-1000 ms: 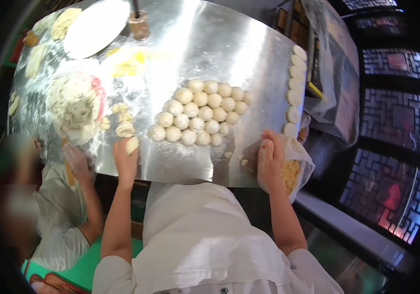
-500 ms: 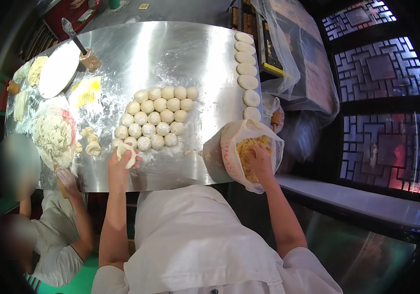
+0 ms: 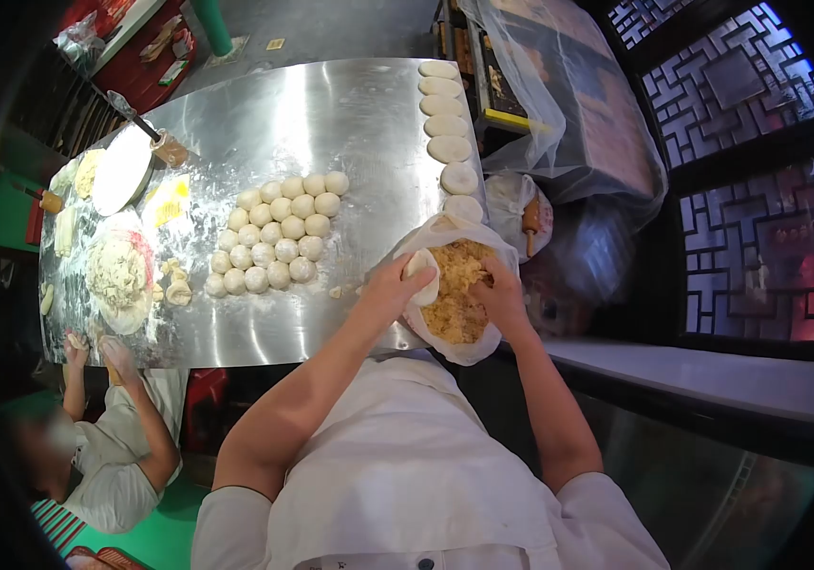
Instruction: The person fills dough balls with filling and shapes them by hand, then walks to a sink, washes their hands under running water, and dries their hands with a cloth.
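My left hand (image 3: 398,284) grips a flattened piece of white dough (image 3: 423,276) over the left rim of a plastic-lined container (image 3: 471,352). Inside the container lies a yellowish, shredded filling (image 3: 454,309). At its right side, my right hand (image 3: 499,293) dips into the filling with fingers curled around some of it. Rows of floured dough balls (image 3: 281,229) sit on the steel table (image 3: 359,123) to the left. Along the table's right edge runs a line of flattened dough rounds (image 3: 448,149).
At the left, a co-worker's hands (image 3: 114,359) are at the table edge near a mound of dough (image 3: 117,271). A white round board (image 3: 123,171) and a brush in a jar (image 3: 169,150) stand behind. A plastic-covered rack (image 3: 559,85) borders the table on the right.
My left hand has moved right with its dough, from beside the dough balls to the filling container. My right hand stays at the filling. The camera view has shifted.
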`<act>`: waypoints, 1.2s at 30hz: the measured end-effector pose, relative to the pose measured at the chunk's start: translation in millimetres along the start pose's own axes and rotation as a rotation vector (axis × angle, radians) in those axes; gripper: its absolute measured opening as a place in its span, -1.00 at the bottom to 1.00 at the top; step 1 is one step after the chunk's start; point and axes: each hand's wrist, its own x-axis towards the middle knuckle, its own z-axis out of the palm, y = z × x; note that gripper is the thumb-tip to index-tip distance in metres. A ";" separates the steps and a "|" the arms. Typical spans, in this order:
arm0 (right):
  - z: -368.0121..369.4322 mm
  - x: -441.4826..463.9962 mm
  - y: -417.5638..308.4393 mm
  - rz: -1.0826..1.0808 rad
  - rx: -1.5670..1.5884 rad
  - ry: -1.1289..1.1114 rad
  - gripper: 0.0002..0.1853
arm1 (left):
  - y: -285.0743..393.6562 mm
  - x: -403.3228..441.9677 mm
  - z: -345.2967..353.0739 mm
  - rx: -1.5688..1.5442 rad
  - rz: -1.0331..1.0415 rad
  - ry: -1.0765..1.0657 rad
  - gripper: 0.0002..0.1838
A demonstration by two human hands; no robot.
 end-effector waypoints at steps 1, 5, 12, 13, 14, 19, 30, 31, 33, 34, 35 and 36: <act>-9.1 -1.8 -9.0 0.139 0.161 -0.039 -0.69 | -0.8 6.5 7.8 0.068 -0.008 0.024 -0.47; -14.1 -6.7 -17.0 0.167 0.341 -0.025 -0.68 | 5.8 17.7 42.8 -0.069 -0.131 -0.043 -0.48; -13.0 -10.3 -5.3 -0.064 0.282 0.053 -0.76 | -27.3 35.4 53.6 0.037 -0.041 0.056 -0.54; -17.8 -11.6 -1.6 0.046 0.291 0.021 -0.77 | -23.1 32.8 54.4 -0.004 -0.022 0.076 -0.58; -19.0 -11.5 2.6 0.036 0.297 0.021 -0.77 | -20.6 31.3 54.0 0.002 -0.016 0.083 -0.58; -21.6 -7.7 1.8 0.088 0.279 -0.028 -0.80 | -1.8 18.6 55.6 -0.197 -0.052 0.117 -0.62; -3.6 -2.2 -16.5 -0.148 0.178 -0.099 -0.88 | -11.3 22.3 75.3 0.256 0.009 0.236 -0.53; -3.2 -2.8 -17.6 -0.144 0.207 -0.115 -0.87 | -26.5 30.2 75.9 0.252 0.016 0.247 -0.53; -4.6 -5.0 -18.4 -0.147 0.234 -0.134 -0.83 | -52.3 42.7 73.2 0.252 0.183 0.299 -0.61; -4.7 -5.6 -19.1 -0.115 0.259 -0.161 -0.81 | -53.5 44.3 69.5 0.252 0.190 0.308 -0.61; -5.7 -8.5 -17.9 -0.078 0.281 -0.188 -0.79 | -56.3 44.0 68.8 0.230 0.168 0.295 -0.64; -4.4 -10.7 -11.1 -0.083 0.274 -0.190 -0.79 | -54.1 40.0 70.6 0.206 0.148 0.279 -0.67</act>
